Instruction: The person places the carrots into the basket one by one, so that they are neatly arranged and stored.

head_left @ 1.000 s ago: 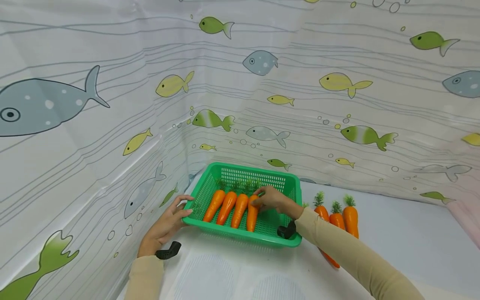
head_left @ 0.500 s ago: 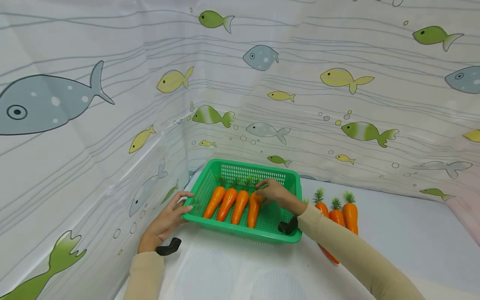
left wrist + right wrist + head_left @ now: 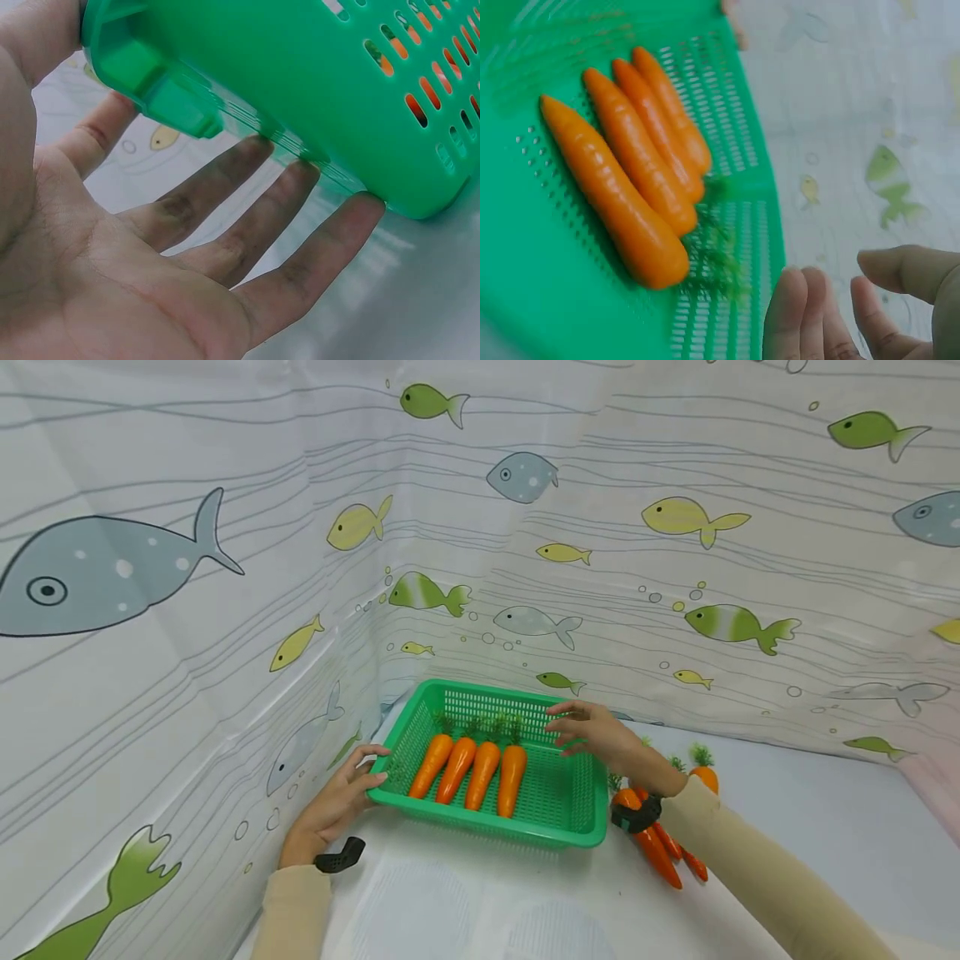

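Observation:
A green plastic basket [image 3: 480, 835] with slotted walls stands in the corner. Inside, several orange carrots [image 3: 512, 781] with green leafy tops lie in a row in its left and middle part. My left hand [image 3: 337, 802] holds the basket's left end: the thumb comes over the rim, and the other fingertips [image 3: 365, 208] touch the outer wall below it. Above the basket's back right corner is my right hand [image 3: 600, 735], fingers parted and nothing between them. In the right wrist view, its fingers [image 3: 784, 311] appear beside the basket's edge.
More carrots [image 3: 656, 856] lie on the white table [image 3: 787, 827] right of the basket, partly hidden by my right forearm. A fish-patterned sheet [image 3: 465, 552] rises close behind the basket and along its left.
My right hand has let go of the rightmost carrot in the basket and moved right, towards the back right corner. That carrot now lies beside the others. My left hand stays at the rim.

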Available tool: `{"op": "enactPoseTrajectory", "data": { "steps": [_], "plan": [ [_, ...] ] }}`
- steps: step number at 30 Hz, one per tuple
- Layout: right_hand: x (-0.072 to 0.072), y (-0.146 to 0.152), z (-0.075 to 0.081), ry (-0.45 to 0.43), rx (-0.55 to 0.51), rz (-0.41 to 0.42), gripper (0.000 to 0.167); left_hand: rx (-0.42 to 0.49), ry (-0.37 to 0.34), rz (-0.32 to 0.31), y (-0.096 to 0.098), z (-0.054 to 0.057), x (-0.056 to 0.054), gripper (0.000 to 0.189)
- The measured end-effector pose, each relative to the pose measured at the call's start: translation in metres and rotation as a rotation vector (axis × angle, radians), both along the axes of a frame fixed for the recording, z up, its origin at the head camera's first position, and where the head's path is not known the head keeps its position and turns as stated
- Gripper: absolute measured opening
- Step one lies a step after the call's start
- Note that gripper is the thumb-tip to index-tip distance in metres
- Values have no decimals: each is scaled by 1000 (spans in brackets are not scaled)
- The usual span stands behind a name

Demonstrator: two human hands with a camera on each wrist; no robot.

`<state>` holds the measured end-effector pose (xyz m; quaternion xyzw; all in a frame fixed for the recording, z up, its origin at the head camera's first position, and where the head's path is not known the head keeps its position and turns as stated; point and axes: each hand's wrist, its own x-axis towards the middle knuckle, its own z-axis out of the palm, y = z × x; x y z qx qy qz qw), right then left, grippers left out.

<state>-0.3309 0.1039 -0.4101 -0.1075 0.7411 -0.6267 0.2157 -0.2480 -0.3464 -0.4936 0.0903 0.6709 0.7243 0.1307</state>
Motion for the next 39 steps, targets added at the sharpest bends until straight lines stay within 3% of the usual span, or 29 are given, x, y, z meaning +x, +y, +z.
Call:
{"op": "enactPoseTrajectory", "data": {
  "steps": [5,9,14,19,30,39],
  "plan": [
    [10,43,6,-20,-49,-38,47,4,10,-5,1,0,0,42],
    [24,82,8,-32,-69,-92,38,8,1,-13,2,-1,1,42],
    [37,127,0,-47,-96,-142,24,6,-12,1,1,-1,4,43],
    [49,161,-13,-31,-34,-177,21,25,-7,8,-2,-1,3,42],
    [73,217,-47,2,107,-290,37,26,1,3,-1,3,3,41],
    [86,234,-72,7,263,-375,62,22,-9,-11,-1,0,1,42]
  ]
}}
